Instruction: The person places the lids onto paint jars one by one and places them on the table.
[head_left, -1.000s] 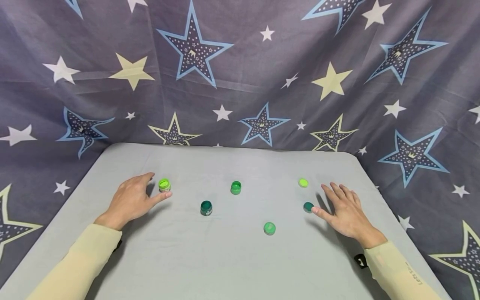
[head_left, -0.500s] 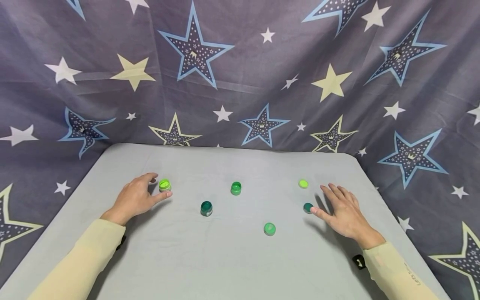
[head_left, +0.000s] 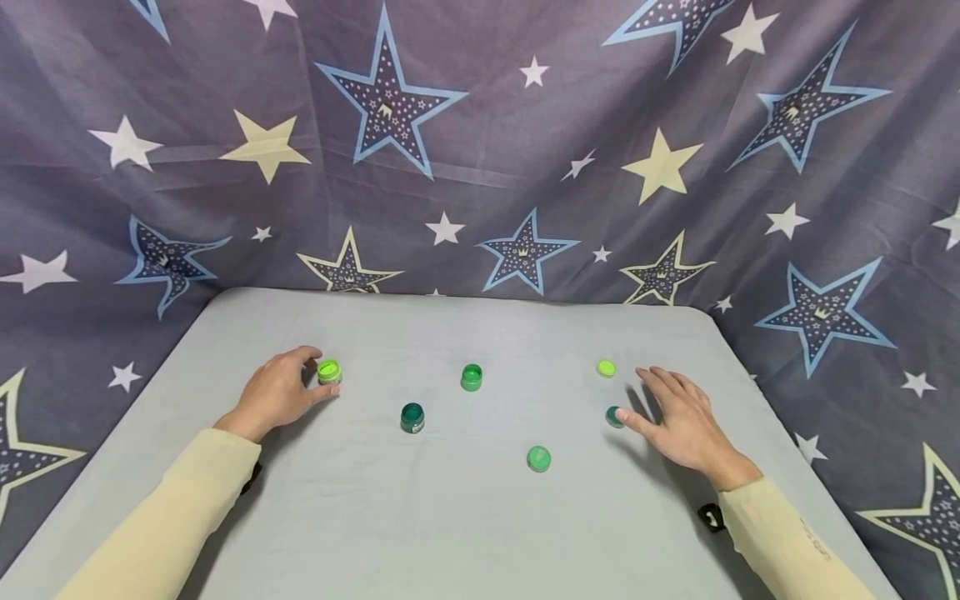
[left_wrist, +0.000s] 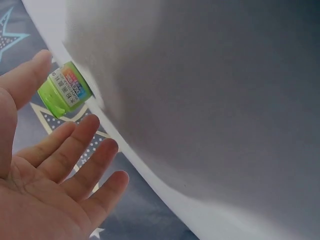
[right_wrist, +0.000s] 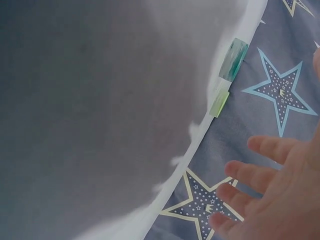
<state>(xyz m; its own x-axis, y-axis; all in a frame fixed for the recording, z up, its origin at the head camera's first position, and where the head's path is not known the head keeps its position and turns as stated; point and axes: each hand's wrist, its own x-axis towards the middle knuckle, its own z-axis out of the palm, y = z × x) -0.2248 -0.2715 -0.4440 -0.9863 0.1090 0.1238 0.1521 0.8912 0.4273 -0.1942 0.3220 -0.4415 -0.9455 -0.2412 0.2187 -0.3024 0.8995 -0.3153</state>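
My left hand [head_left: 281,392] reaches around the open lime-green paint jar [head_left: 328,372], thumb on the near side and fingers on the far side. In the left wrist view the jar [left_wrist: 66,89] shows its printed label, and the fingers are spread apart around it without gripping. My right hand [head_left: 678,421] hovers at the right with loosely spread fingers, holding nothing. Its thumb tip overlaps a dark green lid [head_left: 613,417] in the head view. Behind that lid lies a lime-green lid [head_left: 606,367]; both lids also show edge-on in the right wrist view.
Between the hands stand an open dark green jar [head_left: 412,418] and an open mid-green jar [head_left: 471,378]. A round green lid [head_left: 538,458] sits nearer the front. They are all on a pale grey table [head_left: 465,525], backed by a dark star-patterned cloth [head_left: 480,192].
My left hand has moved slightly right, closer around the lime-green jar. The right hand has drifted a little left, its thumb further over the dark green lid.
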